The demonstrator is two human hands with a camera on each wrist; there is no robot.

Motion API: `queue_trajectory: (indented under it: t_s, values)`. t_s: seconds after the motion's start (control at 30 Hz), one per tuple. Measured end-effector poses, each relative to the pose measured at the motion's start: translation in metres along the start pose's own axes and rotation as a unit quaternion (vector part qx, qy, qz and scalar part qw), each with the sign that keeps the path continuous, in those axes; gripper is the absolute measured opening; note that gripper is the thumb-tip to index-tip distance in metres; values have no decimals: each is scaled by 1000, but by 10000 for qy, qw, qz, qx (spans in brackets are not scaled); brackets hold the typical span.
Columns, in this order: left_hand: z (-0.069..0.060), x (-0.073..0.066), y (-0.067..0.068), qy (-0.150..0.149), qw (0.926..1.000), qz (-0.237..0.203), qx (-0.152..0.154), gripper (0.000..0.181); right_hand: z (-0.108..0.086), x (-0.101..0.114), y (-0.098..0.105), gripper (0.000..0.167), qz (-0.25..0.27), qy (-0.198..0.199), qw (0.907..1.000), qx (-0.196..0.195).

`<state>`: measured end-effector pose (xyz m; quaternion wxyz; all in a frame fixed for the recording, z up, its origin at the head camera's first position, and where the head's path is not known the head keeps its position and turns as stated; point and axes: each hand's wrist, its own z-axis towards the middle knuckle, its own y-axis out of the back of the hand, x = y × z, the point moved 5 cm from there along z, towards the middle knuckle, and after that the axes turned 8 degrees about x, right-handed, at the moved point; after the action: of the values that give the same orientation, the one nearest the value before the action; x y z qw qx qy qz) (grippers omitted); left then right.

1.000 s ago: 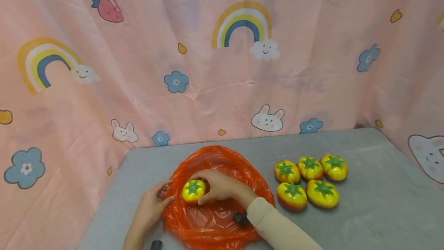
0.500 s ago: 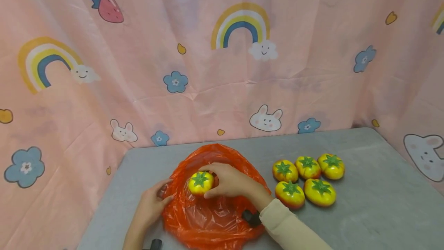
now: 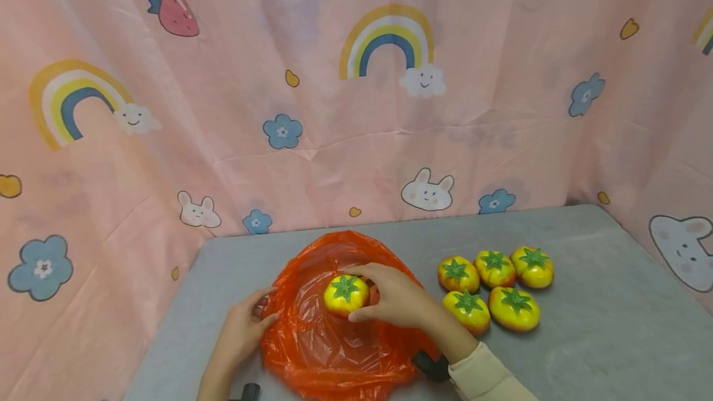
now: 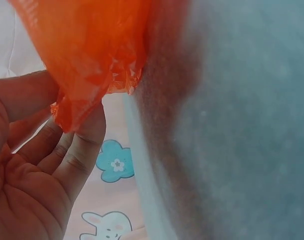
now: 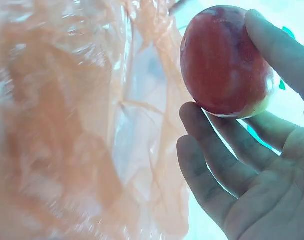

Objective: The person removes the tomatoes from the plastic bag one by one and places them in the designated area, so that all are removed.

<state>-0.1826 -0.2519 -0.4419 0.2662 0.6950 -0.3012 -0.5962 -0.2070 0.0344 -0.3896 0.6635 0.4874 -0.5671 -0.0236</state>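
My right hand (image 3: 398, 296) holds a yellow tomato (image 3: 345, 294) with a green star-shaped top, above the open orange plastic bag (image 3: 340, 351). In the right wrist view, the thumb lies on one side of the tomato (image 5: 224, 62) and fingers on the other; its underside is red. My left hand (image 3: 245, 327) pinches the bag's left rim. The left wrist view shows the bag's edge (image 4: 87, 75) between the thumb and fingers of the left hand (image 4: 42, 170). Folds of film hide part of the bag's inside.
Several more yellow tomatoes (image 3: 515, 309) sit in a cluster on the grey table (image 3: 601, 327), right of the bag. A pink patterned curtain (image 3: 345, 141) hangs behind the table's back edge. Black camera parts (image 3: 431, 365) show at the wrists.
The right hand has carried the tomato to the right and slightly up over the bag, away from the left hand. The left hand keeps its place on the rim.
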Motion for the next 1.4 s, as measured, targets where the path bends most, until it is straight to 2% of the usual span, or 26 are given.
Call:
queue_trajectory:
  t_s: [0.23,0.5,0.67,0.83,1.1,1.4]
  values:
    - [0,0,0,-13,10000,34,15,49,-26,-10,1,74,244,-319,9992,-82]
    - [1,0,-1,122,9999,13,63,50,-55,-25,1,73,465,-960,9941,-171]
    - [4,-1,-3,142,9999,-12,83,51,-72,-34,4,72,538,-1265,9897,-403]
    - [5,-1,-3,118,9999,-37,72,51,-85,-41,11,73,443,-1252,9890,-644]
    - [4,1,-2,221,9997,-48,90,51,-100,-52,25,77,450,-1503,9855,-648]
    - [3,2,-2,323,9994,-55,101,51,-114,-63,42,81,108,-1495,9856,-784]
